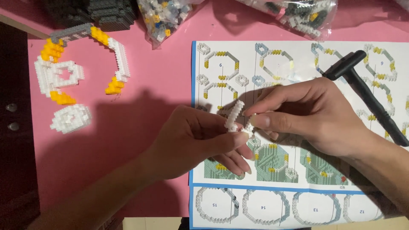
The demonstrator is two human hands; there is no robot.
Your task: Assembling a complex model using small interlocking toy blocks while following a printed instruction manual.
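Left hand (196, 140) grip pinches white brick strip (234, 115) above instruction sheet (298, 170); right hand (306, 113) grip pinches tiny piece against it. Squeeze too hard, strip may snap.

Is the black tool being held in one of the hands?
No. The black tool lies on the instruction sheet, while the left hand and right hand pinch a small white brick piece.

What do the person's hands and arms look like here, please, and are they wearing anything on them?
Both hands are bare: the left hand and the right hand carry no gloves, rings, watch or bracelet that shows. Both forearms are uncovered too, with no sleeve in view up to the frame's edge. The fingernails are short and unpainted, as far as can be seen.
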